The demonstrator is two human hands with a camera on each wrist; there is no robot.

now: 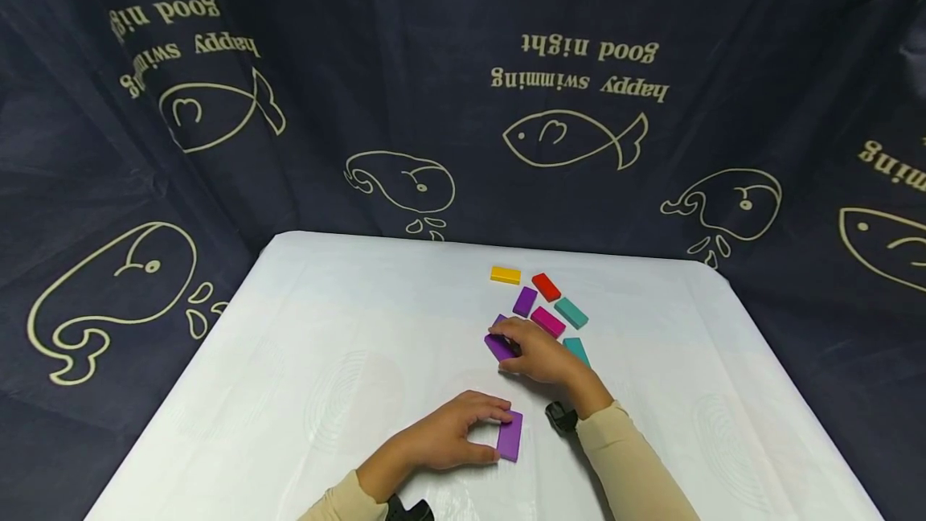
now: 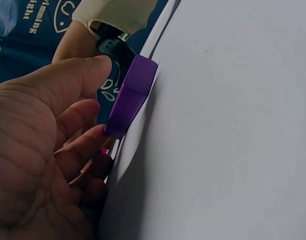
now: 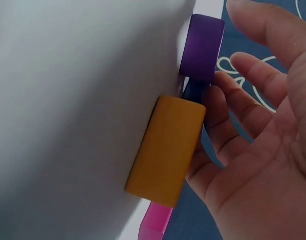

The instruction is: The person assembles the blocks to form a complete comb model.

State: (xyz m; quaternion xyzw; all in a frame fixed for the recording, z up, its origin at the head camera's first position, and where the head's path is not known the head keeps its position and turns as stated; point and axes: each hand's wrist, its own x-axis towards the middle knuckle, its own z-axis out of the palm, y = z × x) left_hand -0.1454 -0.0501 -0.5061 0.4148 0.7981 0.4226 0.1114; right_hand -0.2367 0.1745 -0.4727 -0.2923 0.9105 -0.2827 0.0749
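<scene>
In the head view my left hand [image 1: 452, 432] is spread around a purple block [image 1: 510, 437] on the white table. A finger touches its far end and the thumb is at its near corner. The left wrist view shows a gap between thumb and purple block [image 2: 133, 95]. My right hand [image 1: 538, 352] is farther forward, thumb and fingers parted around another purple block [image 1: 498, 347], which it partly covers. From the right wrist, the thumb is apart from a purple block [image 3: 202, 47], fingertips close by its lower end; an orange-yellow block [image 3: 165, 150] stands beside those fingers.
Beyond the right hand lie a yellow block [image 1: 506, 275], a red block [image 1: 546, 287], a small purple block [image 1: 525, 301], a magenta block [image 1: 547, 322] and a teal block [image 1: 571, 313]. Another teal block [image 1: 576, 350] is close beside that hand. A dark printed cloth [image 1: 463, 103] hangs behind the table [image 1: 347, 296].
</scene>
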